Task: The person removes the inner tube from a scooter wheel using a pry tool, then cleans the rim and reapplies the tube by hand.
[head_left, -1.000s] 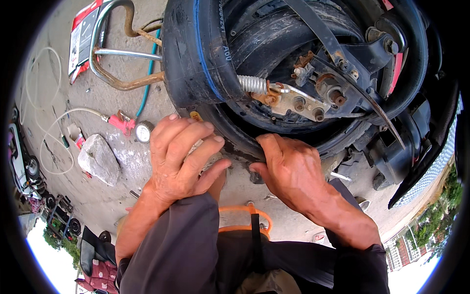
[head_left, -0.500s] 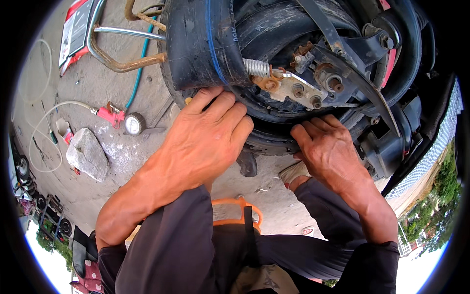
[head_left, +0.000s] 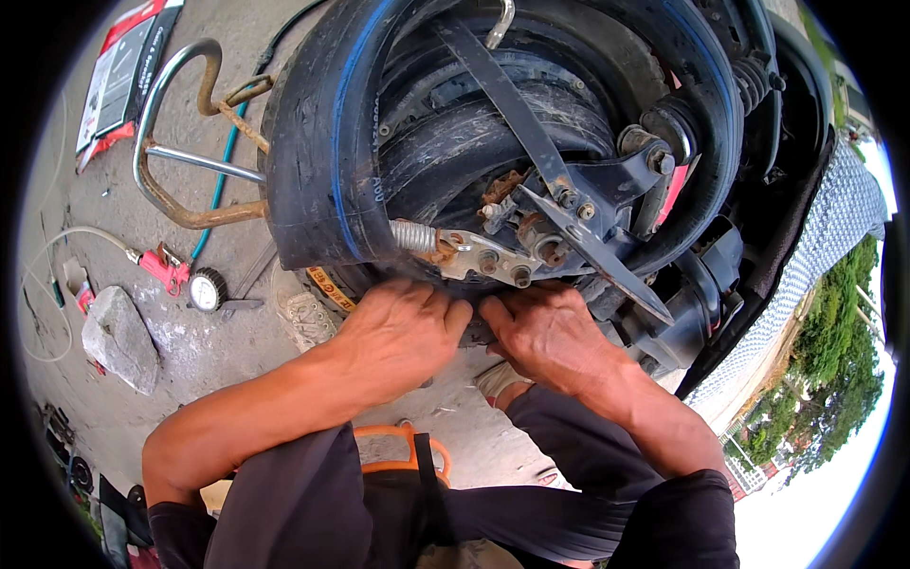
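Note:
A motorbike wheel is in front of me, its tire (head_left: pixel 332 287) bearing a yellow-orange label at the near side. My left hand (head_left: pixel 403 327) is closed on the tire's near edge, its fingertips hidden behind the rubber. Close beside it, my right hand (head_left: pixel 550 332) curls over the same edge, thumb toward me. A black inner tube (head_left: pixel 318 171) with a blue stripe drapes loosely round the wheel, its left part hanging just above my left hand. Above my fingers sit the rusty axle nut (head_left: pixel 547 248), a metal bracket (head_left: pixel 464 256) and a coil spring (head_left: pixel 414 236).
A bent metal rail (head_left: pixel 180 156) juts out left of the wheel. On the concrete lie a pressure gauge (head_left: pixel 207 289) with a red inflator handle (head_left: pixel 163 271), a grey stone (head_left: pixel 120 339) and a flat package (head_left: pixel 123 81). An orange stool frame (head_left: pixel 403 465) shows beneath me.
My hands have come closer together along the tire edge. The view has shifted, so the wheel appears lower and further left, with more of its upper part showing.

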Motion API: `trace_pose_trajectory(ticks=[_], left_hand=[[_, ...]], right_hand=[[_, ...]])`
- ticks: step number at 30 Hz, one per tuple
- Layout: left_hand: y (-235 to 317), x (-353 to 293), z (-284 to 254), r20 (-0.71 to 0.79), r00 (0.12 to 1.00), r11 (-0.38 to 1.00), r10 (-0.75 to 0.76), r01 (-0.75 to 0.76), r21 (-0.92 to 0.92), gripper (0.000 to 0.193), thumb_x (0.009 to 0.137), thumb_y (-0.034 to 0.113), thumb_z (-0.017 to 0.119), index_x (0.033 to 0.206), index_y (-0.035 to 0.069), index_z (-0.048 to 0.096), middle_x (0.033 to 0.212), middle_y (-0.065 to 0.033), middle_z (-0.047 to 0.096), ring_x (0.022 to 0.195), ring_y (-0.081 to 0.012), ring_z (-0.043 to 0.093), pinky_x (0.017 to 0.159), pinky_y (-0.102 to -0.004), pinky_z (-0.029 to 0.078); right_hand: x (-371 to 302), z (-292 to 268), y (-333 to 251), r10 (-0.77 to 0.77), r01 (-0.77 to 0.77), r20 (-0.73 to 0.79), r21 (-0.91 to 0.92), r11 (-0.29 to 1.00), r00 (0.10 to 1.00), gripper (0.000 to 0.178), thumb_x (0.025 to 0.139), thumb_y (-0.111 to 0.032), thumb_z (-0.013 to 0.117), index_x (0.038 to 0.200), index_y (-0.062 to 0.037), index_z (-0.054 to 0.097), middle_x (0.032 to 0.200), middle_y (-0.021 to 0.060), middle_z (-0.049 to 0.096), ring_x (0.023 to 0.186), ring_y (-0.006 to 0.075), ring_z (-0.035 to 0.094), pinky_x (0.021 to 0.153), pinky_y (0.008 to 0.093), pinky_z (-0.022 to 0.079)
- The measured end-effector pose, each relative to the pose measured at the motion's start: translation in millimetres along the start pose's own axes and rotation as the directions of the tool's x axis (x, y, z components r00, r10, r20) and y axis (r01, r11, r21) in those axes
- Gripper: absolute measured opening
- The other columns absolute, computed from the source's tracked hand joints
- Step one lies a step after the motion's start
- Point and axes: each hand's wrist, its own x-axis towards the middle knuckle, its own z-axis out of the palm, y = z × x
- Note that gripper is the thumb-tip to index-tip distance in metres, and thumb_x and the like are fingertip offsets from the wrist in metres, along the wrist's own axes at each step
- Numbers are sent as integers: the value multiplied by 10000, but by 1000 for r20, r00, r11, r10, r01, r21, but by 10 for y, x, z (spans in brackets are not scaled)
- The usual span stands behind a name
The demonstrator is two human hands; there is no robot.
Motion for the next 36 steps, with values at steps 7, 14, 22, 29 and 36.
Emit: trace_pose_trajectory(ticks=[7,14,22,29,36], left_hand=[[-7,26,-22,-10,1000,1000,18,-18,20,174,740,102,641,893,39,588,817,-89,626,797,-240,646,728,-351,501],[79,-63,-134,-121,990,997,73,-71,25,103,739,119,638,802,56,587,731,-63,605,715,-192,639,650,-315,486],[43,-83,-29,-161,984,996,75,-82,-32,231,771,264,719,770,64,605,699,-63,627,641,-200,631,615,-320,494],[-46,-43,68,-140,981,991,132,-133,0,168,798,218,609,784,51,617,732,-87,673,688,-201,661,633,-326,487],[-178,-29,256,-253,935,967,247,-220,131,192,808,219,614,739,41,597,689,-83,631,648,-197,622,603,-317,474]], right_hand=[[-45,-216,122,40,-3,108,-327,945,993,262,735,-191,756,907,-44,624,853,107,676,869,297,681,766,383,516],[-308,-66,63,-66,35,-195,-161,986,979,170,719,-151,669,865,-75,628,805,40,566,788,215,584,756,361,505],[-408,-66,-65,3,-19,-201,-79,997,980,374,784,-131,727,1123,-5,635,1102,136,637,1059,309,623,997,440,473],[-847,365,-146,866,-307,18,939,158,499,612,939,-246,733,1400,-38,389,1202,92,540,1072,203,582,905,355,524],[-434,744,222,894,5,-7,1000,6,447,454,1008,-339,627,1346,-83,464,1198,45,609,1091,160,575,969,368,469]])
